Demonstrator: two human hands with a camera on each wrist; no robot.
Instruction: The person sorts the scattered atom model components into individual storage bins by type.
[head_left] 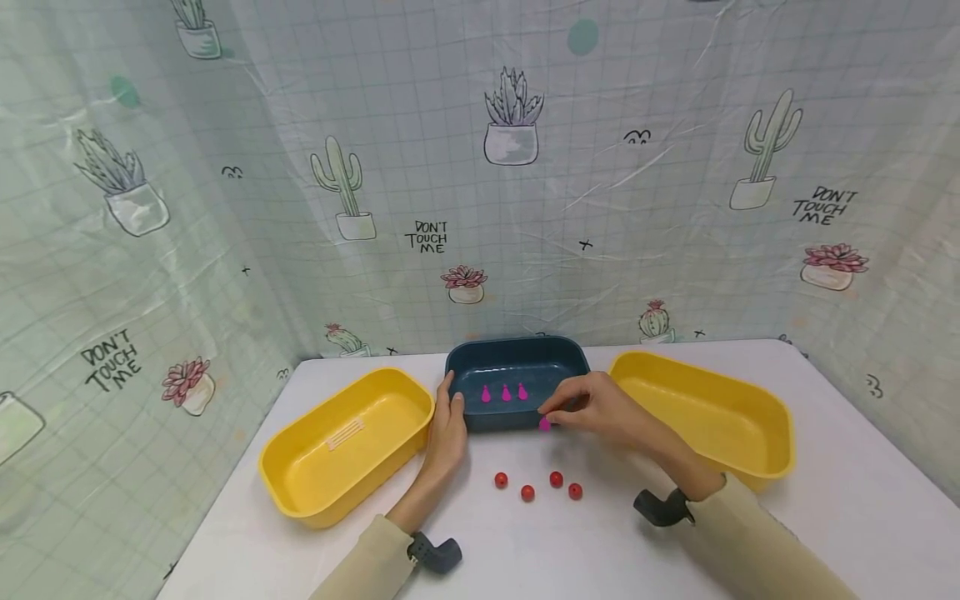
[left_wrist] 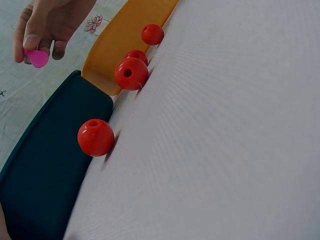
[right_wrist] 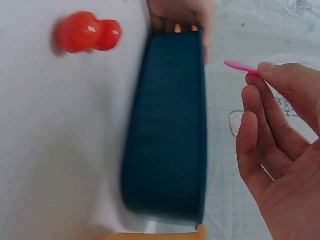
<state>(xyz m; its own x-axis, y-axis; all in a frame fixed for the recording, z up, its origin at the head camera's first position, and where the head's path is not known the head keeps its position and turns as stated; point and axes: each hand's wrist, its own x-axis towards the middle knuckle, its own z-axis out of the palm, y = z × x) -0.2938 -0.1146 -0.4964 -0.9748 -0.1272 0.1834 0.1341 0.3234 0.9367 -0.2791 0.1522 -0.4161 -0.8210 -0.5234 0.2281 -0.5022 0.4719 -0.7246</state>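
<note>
Right hand: The right hand [head_left: 596,408] pinches a pink teardrop-shaped piece [head_left: 545,423] between thumb and fingertips, raised above the rim of the dark blue tray [head_left: 517,419] near its front right side.
Left hand: The left hand [head_left: 447,437] grips the left end of that same tray, fingers along the outer wall and thumb at the rim.
In the dark blue tray: Three more pink pieces [head_left: 506,392] sit in a row, spaced apart, narrow ends pointing toward the back.
Red beads: Four round beads [head_left: 528,493], with holes visible in some, lie on the white worktop [head_left: 525,558] in front of the tray, between the two forearms.
Left yellow tray: An angled yellow tray [head_left: 315,471] stands just beside the left hand, a pale ladder-shaped piece [head_left: 346,434] on its floor.
Right yellow tray: A second yellow tray [head_left: 697,408] stands to the right, partly behind the right forearm.
On the wrists: Dark devices [head_left: 662,507] are strapped below beige sleeves [head_left: 765,542].
Backdrop: A sheet [head_left: 420,100] printed with potted plants and "Don't touch me" hangs behind.
</note>
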